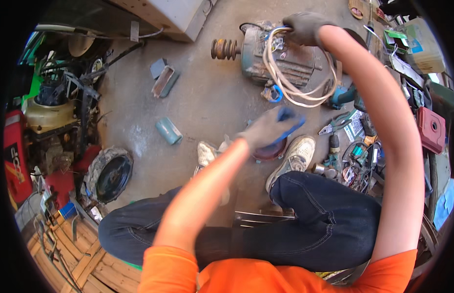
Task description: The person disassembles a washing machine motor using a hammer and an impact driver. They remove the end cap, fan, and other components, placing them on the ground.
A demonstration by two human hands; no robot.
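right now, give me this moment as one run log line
left hand: near dish, grip unclear | right hand: holding cable at motor | pliers: on floor

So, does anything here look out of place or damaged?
Yes, a few things: pale cable loops loosely across the motor, whose top looks uncovered, with wires showing. An open box-shaped part and a curved teal piece lie loose on the floor, like stray parts.

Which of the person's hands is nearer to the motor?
Right. The right hand is at the far edge of the motor, gripping pale cable; the left hand is apart from it, nearer the person's body.
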